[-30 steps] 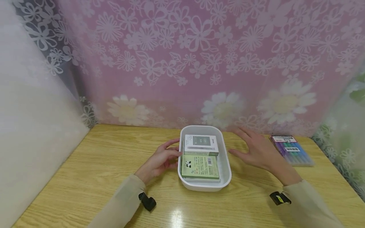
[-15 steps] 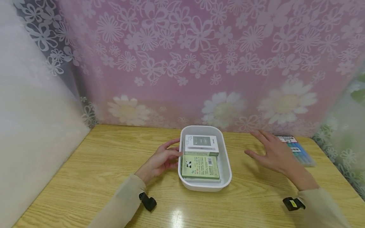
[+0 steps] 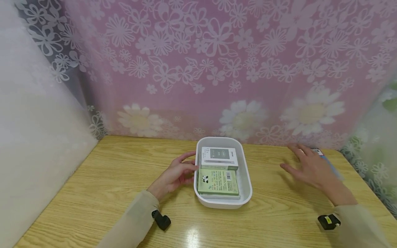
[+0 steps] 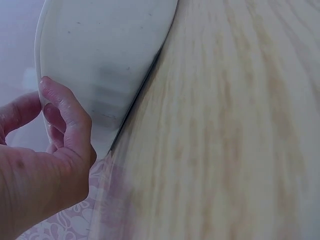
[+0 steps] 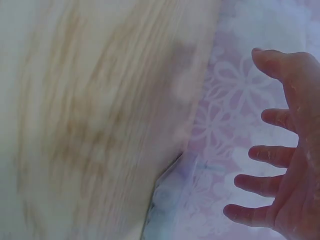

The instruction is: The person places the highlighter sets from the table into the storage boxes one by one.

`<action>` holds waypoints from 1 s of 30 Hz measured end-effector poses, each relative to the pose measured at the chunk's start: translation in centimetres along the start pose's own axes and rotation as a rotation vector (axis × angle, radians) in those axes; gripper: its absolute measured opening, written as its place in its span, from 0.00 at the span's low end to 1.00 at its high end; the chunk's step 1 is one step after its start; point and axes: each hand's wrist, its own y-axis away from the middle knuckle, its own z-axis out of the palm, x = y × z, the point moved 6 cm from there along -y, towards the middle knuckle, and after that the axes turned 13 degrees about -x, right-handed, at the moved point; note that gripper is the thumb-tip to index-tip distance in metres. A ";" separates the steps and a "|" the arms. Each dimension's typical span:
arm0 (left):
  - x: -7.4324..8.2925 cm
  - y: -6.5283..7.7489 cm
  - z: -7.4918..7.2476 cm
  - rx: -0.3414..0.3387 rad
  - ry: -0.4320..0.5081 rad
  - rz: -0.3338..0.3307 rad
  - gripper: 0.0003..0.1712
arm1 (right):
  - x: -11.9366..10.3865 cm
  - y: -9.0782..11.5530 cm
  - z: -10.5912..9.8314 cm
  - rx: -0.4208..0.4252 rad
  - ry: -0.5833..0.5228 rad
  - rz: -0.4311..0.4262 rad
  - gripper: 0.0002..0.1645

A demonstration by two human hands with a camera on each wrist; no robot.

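A white plastic bin (image 3: pixel 247 186) stands mid-table. Inside lie a white box (image 3: pixel 233 156) with a grey label and a green box (image 3: pixel 217 182) with a panda print; something flat and pale shows beneath the green one. My left hand (image 3: pixel 171 176) touches the bin's left wall near the rim with loosely bent fingers, as the left wrist view also shows. My right hand (image 3: pixel 314 171) is spread above a clear pack of coloured markers (image 3: pixel 332 167), hiding most of it. In the right wrist view, its fingers (image 5: pixel 272 156) are apart from the pack (image 5: pixel 167 210) and hold nothing.
The wooden table (image 3: pixel 124 168) runs back to a pink flowered curtain (image 3: pixel 173 103). White sheeting (image 3: pixel 46 137) hangs at the left, and a flowered sheet (image 3: pixel 378 144) borders the right side.
My right hand has moved right, from beside the bin to over the marker pack, covering more of it. My left hand and the bin have stayed put.
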 end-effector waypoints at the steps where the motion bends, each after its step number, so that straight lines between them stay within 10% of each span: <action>1: 0.0 0.0 0.0 0.000 0.001 0.001 0.40 | 0.3 0.0 0.1 -0.011 -0.002 0.002 0.49; 30: -0.1 -0.3 -0.2 -0.002 0.001 0.008 0.40 | 8.0 -0.4 3.6 -0.381 -0.066 0.174 0.53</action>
